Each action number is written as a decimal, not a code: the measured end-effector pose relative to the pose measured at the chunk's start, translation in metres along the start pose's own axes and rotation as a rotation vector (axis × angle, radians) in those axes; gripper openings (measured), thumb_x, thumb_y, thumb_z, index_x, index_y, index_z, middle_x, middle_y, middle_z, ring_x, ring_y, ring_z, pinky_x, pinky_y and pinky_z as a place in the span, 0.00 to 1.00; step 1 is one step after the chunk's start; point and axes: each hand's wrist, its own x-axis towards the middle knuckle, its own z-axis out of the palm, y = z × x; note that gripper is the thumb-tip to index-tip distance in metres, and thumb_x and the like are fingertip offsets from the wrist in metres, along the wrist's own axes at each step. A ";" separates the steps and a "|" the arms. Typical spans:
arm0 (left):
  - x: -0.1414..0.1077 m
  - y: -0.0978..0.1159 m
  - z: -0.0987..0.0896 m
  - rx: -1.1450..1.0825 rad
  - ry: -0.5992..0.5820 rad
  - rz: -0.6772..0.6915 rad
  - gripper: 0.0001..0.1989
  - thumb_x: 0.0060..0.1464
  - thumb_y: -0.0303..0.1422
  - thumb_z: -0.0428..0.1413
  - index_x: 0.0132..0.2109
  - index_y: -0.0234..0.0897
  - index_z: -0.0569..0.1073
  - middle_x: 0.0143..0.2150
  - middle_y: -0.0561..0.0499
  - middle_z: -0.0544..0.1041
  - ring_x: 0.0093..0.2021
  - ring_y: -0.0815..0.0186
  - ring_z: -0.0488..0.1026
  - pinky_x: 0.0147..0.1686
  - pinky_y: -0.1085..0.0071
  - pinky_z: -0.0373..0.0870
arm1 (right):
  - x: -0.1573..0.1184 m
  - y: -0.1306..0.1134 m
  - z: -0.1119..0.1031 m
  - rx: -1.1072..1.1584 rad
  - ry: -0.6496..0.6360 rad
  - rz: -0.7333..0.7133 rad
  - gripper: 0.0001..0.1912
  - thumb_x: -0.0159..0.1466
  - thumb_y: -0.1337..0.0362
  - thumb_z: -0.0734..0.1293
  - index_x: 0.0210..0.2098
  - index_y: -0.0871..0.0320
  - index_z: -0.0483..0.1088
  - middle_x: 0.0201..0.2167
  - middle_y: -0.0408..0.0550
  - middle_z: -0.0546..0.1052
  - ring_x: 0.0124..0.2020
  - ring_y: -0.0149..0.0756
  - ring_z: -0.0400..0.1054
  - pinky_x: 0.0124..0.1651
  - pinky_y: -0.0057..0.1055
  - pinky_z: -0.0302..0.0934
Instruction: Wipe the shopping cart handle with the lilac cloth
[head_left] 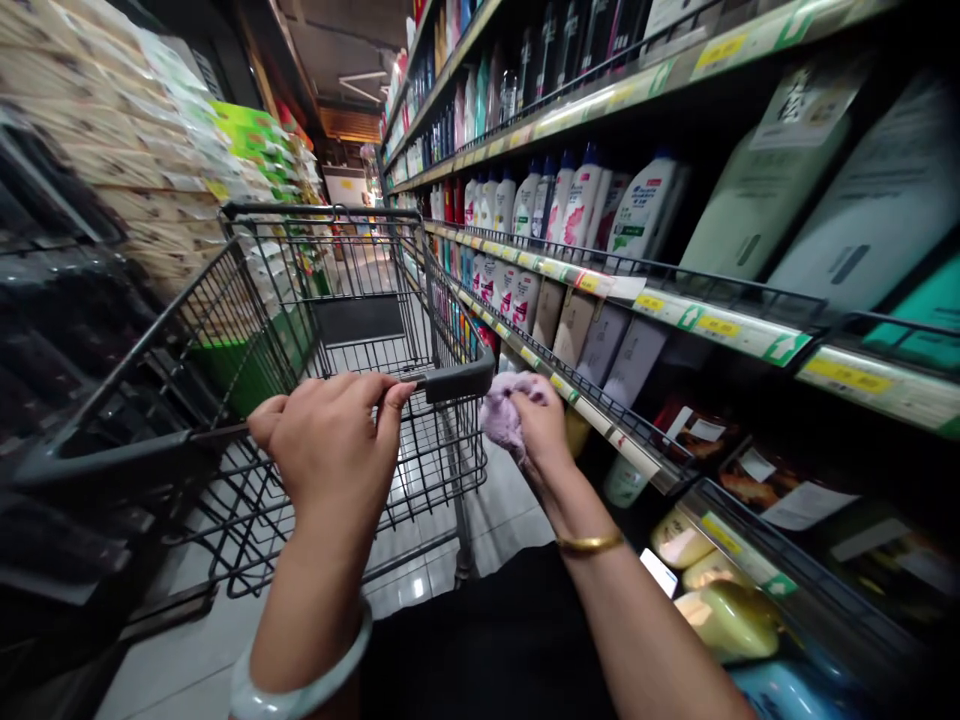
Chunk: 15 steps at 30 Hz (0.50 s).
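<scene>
My left hand (334, 430) is closed round the push bar of a grey wire shopping cart (457, 382), with the knuckles on top and the thumb along the bar. To its right, my right hand (546, 420) grips a crumpled, fluffy light-purple cloth (504, 412). That cloth bunches out of the fist beside the right end of the cart handle; whether it touches the handle I cannot tell. The wire basket of the cart stretches ahead, and a dark panel (360, 320) hangs on its far end. A pale bangle circles my left wrist, a gold one my right.
Shelves (712, 325) of shampoo bottles (585, 200) run close along the right, with price strips on their edges. Stacked packages (112, 130) line the left side, with a green bin (240, 370) lower down. Grey floor tiles (180, 650) lead up the aisle.
</scene>
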 end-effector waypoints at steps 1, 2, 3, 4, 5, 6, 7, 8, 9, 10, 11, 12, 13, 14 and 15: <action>0.000 0.000 0.000 0.003 -0.006 -0.001 0.15 0.68 0.43 0.52 0.38 0.44 0.79 0.39 0.50 0.81 0.42 0.55 0.72 0.45 0.55 0.50 | -0.002 -0.011 -0.002 0.084 0.052 -0.032 0.10 0.58 0.61 0.65 0.40 0.56 0.67 0.30 0.40 0.72 0.30 0.31 0.67 0.35 0.26 0.64; 0.000 0.001 0.000 0.005 -0.010 -0.003 0.15 0.68 0.43 0.52 0.38 0.44 0.79 0.39 0.50 0.81 0.42 0.54 0.72 0.45 0.55 0.50 | -0.004 -0.022 -0.004 0.161 0.092 -0.088 0.13 0.58 0.61 0.66 0.42 0.55 0.67 0.33 0.40 0.74 0.33 0.31 0.68 0.39 0.27 0.65; 0.000 0.002 -0.001 0.004 -0.013 -0.004 0.15 0.69 0.43 0.51 0.38 0.44 0.78 0.39 0.50 0.81 0.42 0.54 0.72 0.45 0.55 0.50 | -0.005 -0.031 -0.005 0.194 0.098 -0.177 0.13 0.58 0.62 0.68 0.43 0.55 0.68 0.37 0.40 0.74 0.37 0.31 0.69 0.44 0.29 0.66; 0.001 0.002 -0.001 0.002 -0.014 -0.007 0.15 0.69 0.43 0.51 0.38 0.44 0.78 0.39 0.50 0.81 0.43 0.54 0.72 0.46 0.55 0.51 | -0.007 -0.037 -0.005 0.192 0.087 -0.272 0.14 0.58 0.62 0.69 0.44 0.54 0.69 0.40 0.41 0.75 0.41 0.33 0.70 0.50 0.31 0.66; 0.001 0.003 0.000 -0.001 -0.012 -0.009 0.16 0.69 0.43 0.51 0.38 0.44 0.78 0.39 0.50 0.81 0.43 0.54 0.72 0.46 0.55 0.51 | -0.008 -0.037 -0.005 0.147 0.067 -0.359 0.13 0.58 0.63 0.70 0.43 0.54 0.70 0.42 0.42 0.75 0.45 0.34 0.70 0.55 0.34 0.65; 0.001 0.003 0.000 -0.004 -0.008 -0.011 0.16 0.69 0.43 0.50 0.38 0.44 0.78 0.39 0.50 0.81 0.43 0.54 0.72 0.46 0.55 0.51 | -0.008 -0.033 -0.003 0.082 0.055 -0.416 0.12 0.58 0.63 0.70 0.42 0.54 0.70 0.44 0.43 0.75 0.48 0.35 0.70 0.59 0.36 0.64; 0.001 0.003 0.000 -0.008 -0.008 -0.011 0.16 0.69 0.43 0.50 0.38 0.44 0.78 0.40 0.50 0.81 0.43 0.55 0.72 0.46 0.55 0.51 | -0.009 -0.024 -0.002 0.016 0.053 -0.434 0.11 0.58 0.64 0.69 0.41 0.54 0.71 0.45 0.44 0.74 0.50 0.36 0.69 0.61 0.37 0.63; 0.001 0.003 0.001 -0.012 -0.008 -0.010 0.16 0.69 0.43 0.50 0.39 0.44 0.78 0.40 0.50 0.81 0.43 0.55 0.72 0.46 0.55 0.51 | -0.009 -0.015 0.000 -0.037 0.067 -0.420 0.10 0.58 0.64 0.68 0.40 0.54 0.72 0.44 0.45 0.74 0.49 0.37 0.69 0.61 0.38 0.63; 0.000 0.003 0.001 -0.015 -0.008 -0.007 0.16 0.69 0.43 0.50 0.39 0.44 0.78 0.40 0.50 0.81 0.43 0.55 0.72 0.46 0.55 0.51 | -0.010 -0.005 0.002 -0.068 0.082 -0.369 0.10 0.57 0.65 0.68 0.40 0.55 0.72 0.43 0.45 0.74 0.48 0.37 0.70 0.59 0.38 0.64; 0.000 0.003 0.002 -0.016 -0.010 -0.003 0.16 0.69 0.44 0.50 0.39 0.44 0.78 0.40 0.50 0.81 0.43 0.54 0.72 0.46 0.55 0.51 | -0.012 0.001 0.004 -0.077 0.103 -0.329 0.10 0.57 0.65 0.67 0.39 0.55 0.71 0.41 0.45 0.74 0.46 0.36 0.70 0.57 0.38 0.66; 0.000 0.003 0.002 -0.017 -0.012 0.001 0.16 0.69 0.44 0.50 0.39 0.44 0.78 0.39 0.50 0.81 0.43 0.54 0.72 0.47 0.55 0.51 | -0.015 0.003 0.005 -0.082 0.116 -0.323 0.10 0.57 0.66 0.67 0.39 0.56 0.71 0.41 0.46 0.74 0.45 0.36 0.71 0.56 0.38 0.67; 0.000 0.002 0.003 -0.017 -0.012 0.003 0.17 0.69 0.44 0.49 0.39 0.44 0.78 0.40 0.49 0.81 0.43 0.54 0.71 0.47 0.55 0.51 | -0.018 0.001 0.006 -0.089 0.117 -0.357 0.10 0.58 0.66 0.67 0.40 0.55 0.71 0.42 0.46 0.74 0.46 0.37 0.71 0.56 0.39 0.67; -0.001 0.002 0.003 -0.017 -0.009 0.002 0.17 0.69 0.44 0.49 0.39 0.44 0.78 0.40 0.49 0.81 0.43 0.54 0.71 0.47 0.54 0.51 | -0.022 -0.005 0.007 -0.100 0.113 -0.430 0.10 0.59 0.67 0.66 0.41 0.55 0.71 0.43 0.47 0.73 0.48 0.37 0.71 0.58 0.40 0.67; -0.001 0.002 0.003 -0.018 -0.005 0.002 0.17 0.69 0.45 0.49 0.39 0.44 0.78 0.40 0.49 0.81 0.43 0.54 0.71 0.48 0.54 0.51 | -0.026 -0.013 0.008 -0.125 0.095 -0.532 0.10 0.60 0.68 0.66 0.41 0.54 0.72 0.45 0.48 0.73 0.51 0.38 0.71 0.60 0.41 0.66; -0.001 0.002 0.003 -0.020 -0.002 0.000 0.17 0.69 0.45 0.49 0.39 0.44 0.78 0.40 0.49 0.81 0.43 0.54 0.71 0.48 0.54 0.51 | -0.028 -0.020 0.009 -0.157 0.081 -0.621 0.10 0.61 0.68 0.66 0.42 0.53 0.72 0.46 0.48 0.73 0.53 0.39 0.70 0.62 0.42 0.65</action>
